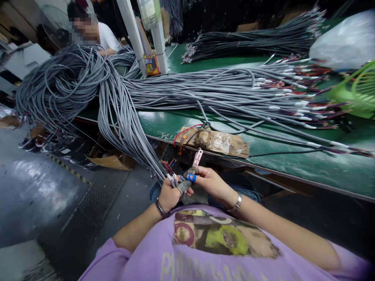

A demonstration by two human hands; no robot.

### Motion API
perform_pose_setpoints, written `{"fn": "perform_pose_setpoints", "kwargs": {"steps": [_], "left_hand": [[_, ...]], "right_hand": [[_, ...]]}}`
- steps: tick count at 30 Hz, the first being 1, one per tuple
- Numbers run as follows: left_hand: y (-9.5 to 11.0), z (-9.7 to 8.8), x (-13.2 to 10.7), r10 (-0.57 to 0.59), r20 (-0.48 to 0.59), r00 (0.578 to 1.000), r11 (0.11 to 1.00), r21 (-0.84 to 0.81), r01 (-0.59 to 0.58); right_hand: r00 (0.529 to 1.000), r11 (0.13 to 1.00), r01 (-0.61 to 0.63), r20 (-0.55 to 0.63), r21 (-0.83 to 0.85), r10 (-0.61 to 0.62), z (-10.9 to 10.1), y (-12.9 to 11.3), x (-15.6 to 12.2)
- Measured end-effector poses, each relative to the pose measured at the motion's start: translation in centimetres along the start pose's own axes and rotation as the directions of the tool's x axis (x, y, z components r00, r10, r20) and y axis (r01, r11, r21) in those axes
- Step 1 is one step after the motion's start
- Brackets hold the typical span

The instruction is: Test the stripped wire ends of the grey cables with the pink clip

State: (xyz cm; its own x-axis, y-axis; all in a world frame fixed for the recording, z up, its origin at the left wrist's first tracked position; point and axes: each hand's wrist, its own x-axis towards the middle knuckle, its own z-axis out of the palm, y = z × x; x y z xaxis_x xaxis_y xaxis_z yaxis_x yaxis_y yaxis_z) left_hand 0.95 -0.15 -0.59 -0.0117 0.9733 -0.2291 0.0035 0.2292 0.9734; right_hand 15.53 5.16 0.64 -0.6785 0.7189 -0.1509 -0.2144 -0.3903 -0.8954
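Several grey cables hang off the bench, and my left hand closes round their ends in front of my lap. Stripped ends with thin coloured wires and white wraps stick up beside its fingers. My right hand is pinched close against the left fingertips, with blue tape on its thumb and a grey cover on a finger. From its pinch rises a small flat pale strip with holes; its lower end is hidden by fingers. Grey covers also wrap fingers of my left hand.
A large grey cable bundle lies along the green bench, coiled at left. At the near edge sits a taped wooden board with wires. Beyond are darker cables, a plastic bag, a green basket and a person.
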Motion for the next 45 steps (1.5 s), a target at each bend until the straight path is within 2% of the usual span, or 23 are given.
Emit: {"fn": "perform_pose_setpoints", "kwargs": {"steps": [6, 9, 14, 19, 21, 29, 32, 35, 37, 39, 41, 42, 43, 45], "left_hand": [[-1.0, 0.2, 0.1, 0.028, -0.138, 0.99, 0.999, -0.04, -0.034], [-1.3, 0.2, 0.1, 0.046, -0.142, 0.989, 0.998, -0.04, -0.052], [-1.1, 0.2, -0.1, 0.051, -0.099, 0.994, 0.998, -0.026, -0.053], [-1.4, 0.2, -0.2, 0.047, -0.184, 0.982, 0.996, -0.066, -0.06], [-1.6, 0.2, -0.2, 0.041, -0.201, 0.979, 0.994, -0.086, -0.06], [-0.8, 0.4, -0.1, 0.033, -0.245, 0.969, 0.979, -0.188, -0.081], [0.0, 0.3, -0.2, 0.004, -0.241, 0.97, 0.97, -0.233, -0.062], [1.0, 0.4, -0.3, -0.012, -0.189, 0.982, 0.962, -0.271, -0.04], [1.7, 0.5, -0.3, -0.016, -0.134, 0.991, 0.959, -0.281, -0.023], [2.3, 0.9, -0.3, -0.025, -0.085, 0.996, 0.956, -0.292, -0.001], [2.8, 1.3, -0.2, -0.032, -0.061, 0.998, 0.954, -0.301, 0.012], [3.0, 1.6, 0.0, -0.032, -0.059, 0.998, 0.953, -0.301, 0.012], [3.1, 1.8, 0.1, -0.027, -0.061, 0.998, 0.955, -0.296, 0.008], [3.2, 2.2, 0.3, -0.012, -0.071, 0.997, 0.96, -0.282, -0.009]], "right_hand": [[0.989, 1.0, -0.022, -0.146, 0.009, 0.023, 0.8, -0.2, -0.1], [0.984, 0.999, -0.028, -0.175, 0.018, 0.031, 1.1, -0.2, -0.1], [0.989, 1.0, -0.019, -0.149, 0.008, 0.02, 1.0, -0.1, -0.1], [0.95, 0.993, -0.029, -0.311, -0.112, -0.008, 0.5, -0.1, 0.2], [0.942, 0.992, -0.031, -0.335, -0.12, -0.011, 0.4, 0.0, 0.2], [0.955, 1.0, -0.02, -0.294, 0.003, 0.02, 0.0, 0.7, -0.2], [0.955, 0.996, -0.005, -0.296, 0.085, 0.03, -1.4, 1.1, -0.3], [0.945, 0.97, 0.032, -0.324, 0.239, 0.049, -3.2, 0.9, 0.2], [0.958, 0.945, -0.021, -0.265, 0.326, 0.113, -4.0, 0.3, 0.8], [0.979, 0.928, -0.081, -0.146, 0.365, 0.143, -4.2, -0.5, 1.3], [0.99, 0.93, -0.1, -0.055, 0.355, 0.127, -4.0, -1.1, 1.8], [0.993, 0.94, -0.081, -0.05, 0.331, 0.103, -3.7, -1.3, 2.0], [0.994, 0.955, -0.041, -0.082, 0.292, 0.068, -3.4, -1.3, 2.1], [0.974, 0.985, 0.08, -0.224, 0.156, -0.043, -3.0, -1.2, 2.3]]}}
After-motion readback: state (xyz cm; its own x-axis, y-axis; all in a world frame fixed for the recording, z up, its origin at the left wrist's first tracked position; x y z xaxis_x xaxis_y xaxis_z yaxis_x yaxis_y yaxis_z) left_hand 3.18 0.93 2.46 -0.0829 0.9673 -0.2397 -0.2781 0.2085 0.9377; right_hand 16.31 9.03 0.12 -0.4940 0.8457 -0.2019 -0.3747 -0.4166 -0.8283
